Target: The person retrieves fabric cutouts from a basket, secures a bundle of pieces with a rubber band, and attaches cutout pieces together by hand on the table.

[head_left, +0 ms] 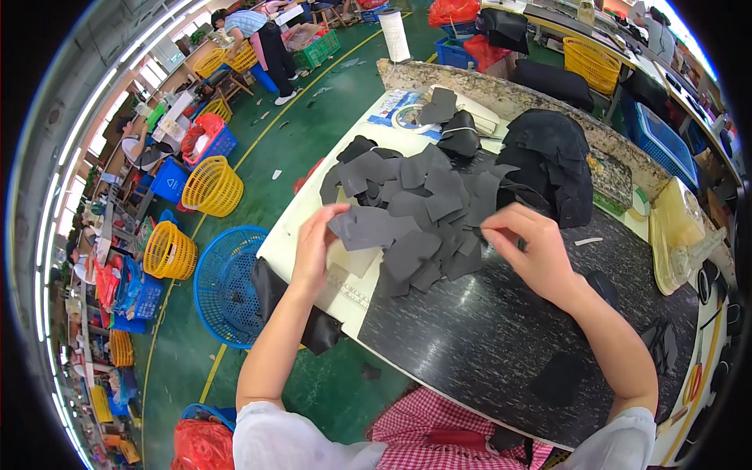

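Note:
A loose heap of dark grey cut pieces [441, 205], flat and sheet-like, covers the middle of the worktable. My left hand [314, 247] is at the heap's left edge, its thumb and fingers closed on the end of one dark grey cut piece [362, 228]. To the right of the heap is my right hand [536, 249]. Its fingers are curled, with thumb and forefinger close together; whether something small is between them I cannot make out. A pale translucent sheet [350, 258] and a ruler [350, 292] lie below the left-hand piece.
Black bundled material [550, 160] lies behind the heap, near a tape roll [407, 118]. A yellowish plastic container [680, 219] is at the far right, scissors [694, 384] on the right edge. A blue basket [227, 288] stands on the floor at left; black sheet [319, 330] overhangs the table edge.

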Motion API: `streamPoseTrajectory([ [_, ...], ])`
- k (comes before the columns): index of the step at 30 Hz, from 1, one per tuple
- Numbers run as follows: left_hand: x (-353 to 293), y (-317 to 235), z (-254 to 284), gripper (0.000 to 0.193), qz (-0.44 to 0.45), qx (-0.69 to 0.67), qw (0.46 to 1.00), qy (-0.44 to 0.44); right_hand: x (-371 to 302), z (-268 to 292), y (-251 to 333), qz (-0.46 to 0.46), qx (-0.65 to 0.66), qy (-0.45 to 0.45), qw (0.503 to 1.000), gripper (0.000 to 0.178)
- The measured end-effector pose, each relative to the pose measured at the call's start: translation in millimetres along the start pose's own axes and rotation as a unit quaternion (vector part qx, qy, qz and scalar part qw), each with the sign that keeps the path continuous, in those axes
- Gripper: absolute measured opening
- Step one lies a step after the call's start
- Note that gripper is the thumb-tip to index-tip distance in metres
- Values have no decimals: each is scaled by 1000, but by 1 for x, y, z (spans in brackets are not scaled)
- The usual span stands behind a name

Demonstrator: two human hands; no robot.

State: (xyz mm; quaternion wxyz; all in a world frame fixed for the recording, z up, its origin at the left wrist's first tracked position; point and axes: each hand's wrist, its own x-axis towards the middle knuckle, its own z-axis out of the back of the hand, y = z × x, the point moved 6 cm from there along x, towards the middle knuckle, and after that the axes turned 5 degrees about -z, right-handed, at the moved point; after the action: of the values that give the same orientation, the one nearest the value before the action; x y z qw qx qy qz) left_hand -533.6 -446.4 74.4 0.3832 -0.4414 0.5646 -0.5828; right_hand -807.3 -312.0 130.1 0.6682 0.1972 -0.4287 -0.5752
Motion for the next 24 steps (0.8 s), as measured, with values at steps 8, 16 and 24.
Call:
streamPoseTrajectory([
  [8, -14, -54, -114, 28, -452, 460, 745, 170, 48, -46, -29, 108, -226, 5, 968, 15],
  [16, -10, -15, -115, 35, -370, 486, 753, 244, 24, 78, -22, -172, 121, -179, 961, 14],
  [24, -57, -82, -155, 40, -312, 95, 921, 214, -85, 71, 42, 45, 84, -20, 995, 35],
])
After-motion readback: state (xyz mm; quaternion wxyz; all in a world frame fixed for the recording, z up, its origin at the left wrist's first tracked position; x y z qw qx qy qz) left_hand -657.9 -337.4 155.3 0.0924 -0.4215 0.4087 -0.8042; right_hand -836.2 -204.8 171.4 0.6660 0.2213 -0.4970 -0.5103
